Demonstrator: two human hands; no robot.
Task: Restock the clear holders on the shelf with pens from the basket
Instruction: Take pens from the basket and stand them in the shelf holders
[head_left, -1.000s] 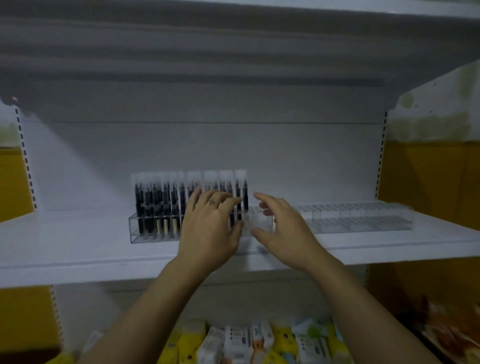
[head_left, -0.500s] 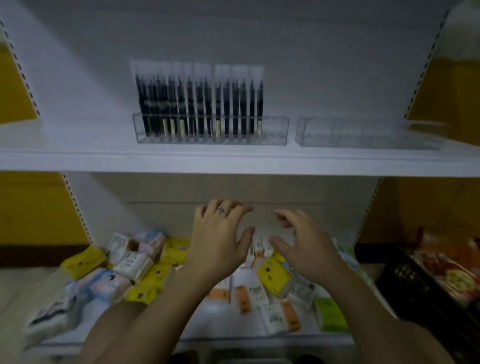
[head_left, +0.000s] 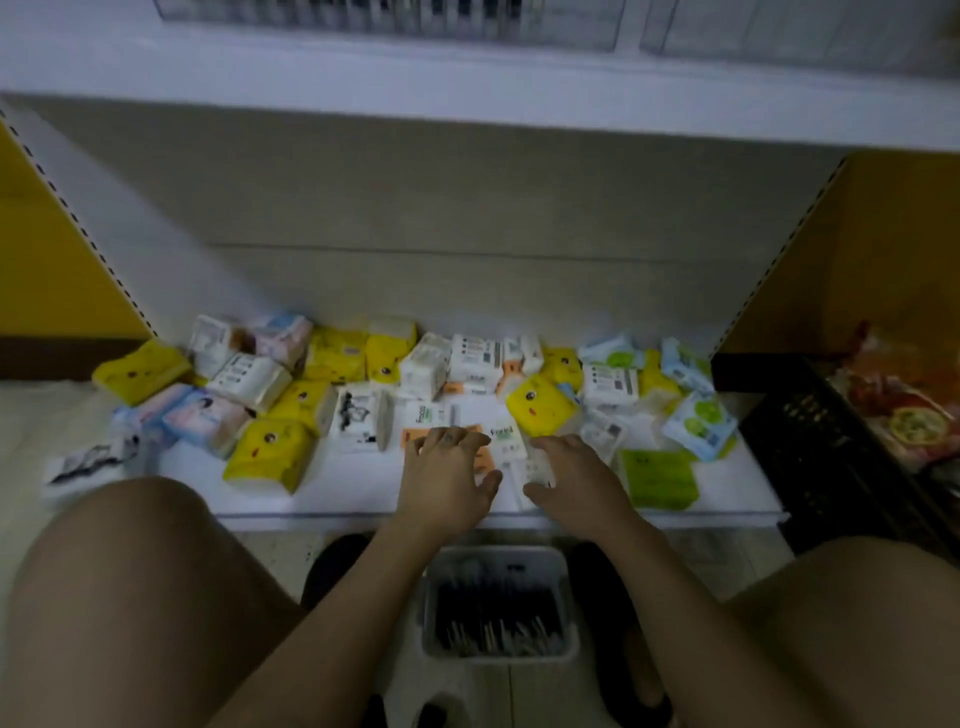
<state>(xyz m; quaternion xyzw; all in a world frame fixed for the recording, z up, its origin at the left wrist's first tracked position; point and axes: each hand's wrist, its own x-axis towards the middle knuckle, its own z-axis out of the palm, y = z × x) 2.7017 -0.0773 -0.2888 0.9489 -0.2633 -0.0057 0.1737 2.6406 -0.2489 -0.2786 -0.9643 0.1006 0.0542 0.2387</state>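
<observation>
The upper shelf (head_left: 467, 67) runs across the top edge, its two clear holders (head_left: 389, 21) cut off by the frame. The lower shelf (head_left: 353, 488) carries scattered tissue packs (head_left: 270, 454), with a bare strip along its front edge. A black crate (head_left: 810, 447) stands just beside its right end. On the floor between the knees sits the white basket (head_left: 498, 556), dark pens (head_left: 493, 618) inside. Above the front edge hover the left hand (head_left: 441, 483) and right hand (head_left: 576, 483), near each other, fingers loosely spread, holding nothing.
</observation>
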